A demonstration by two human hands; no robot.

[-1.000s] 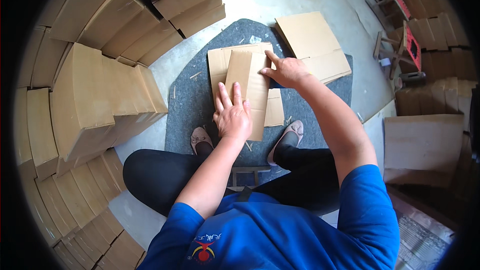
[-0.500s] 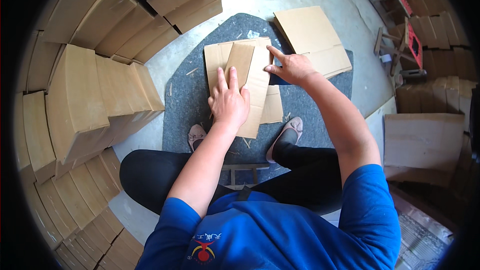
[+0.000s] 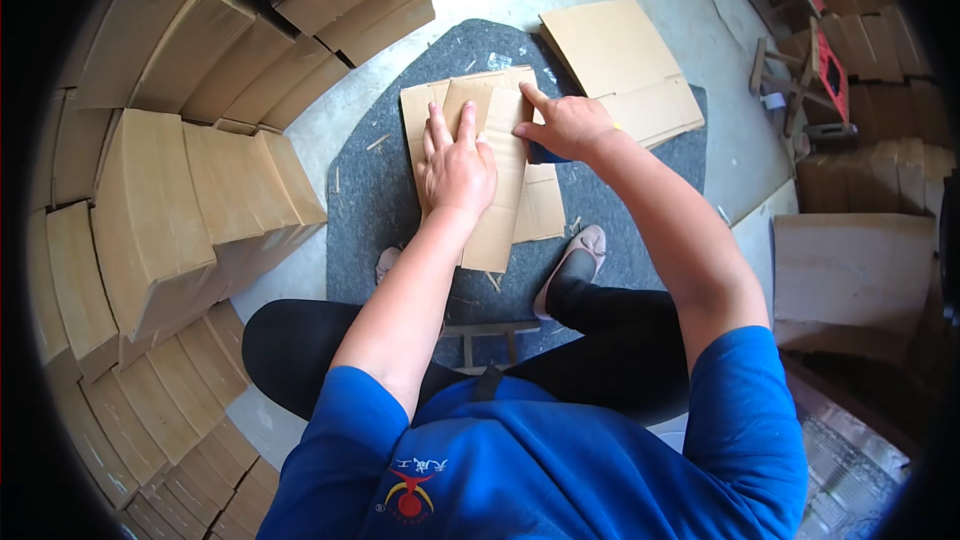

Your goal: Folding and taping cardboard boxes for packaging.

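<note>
A long cardboard strip [image 3: 497, 210] lies aslant over a wider flat piece of cardboard [image 3: 412, 110], low between my feet. My left hand [image 3: 457, 175] is spread over these pieces, fingers pointing away from me, palm down. Beside their right edge is my right hand [image 3: 572, 128], its index finger stretched along the far corner and its thumb against the strip's edge. Something dark blue [image 3: 546, 155] shows beneath that hand. Its kind is hidden, and the other fingers are curled out of sight. Below it another cardboard piece [image 3: 540, 205] pokes out.
A dark grey mat [image 3: 365, 190] lies under the work. Flat cardboard sheets [image 3: 610, 45] rest at its far right. High cardboard stacks [image 3: 150, 210] rise close on my left. At right stand a red-topped stool [image 3: 830, 70] and more cardboard [image 3: 850, 265].
The strip has shifted slightly left on the wider piece. My right hand has moved a little left with its edge. My left hand still lies spread on top; the whole view has tilted slightly.
</note>
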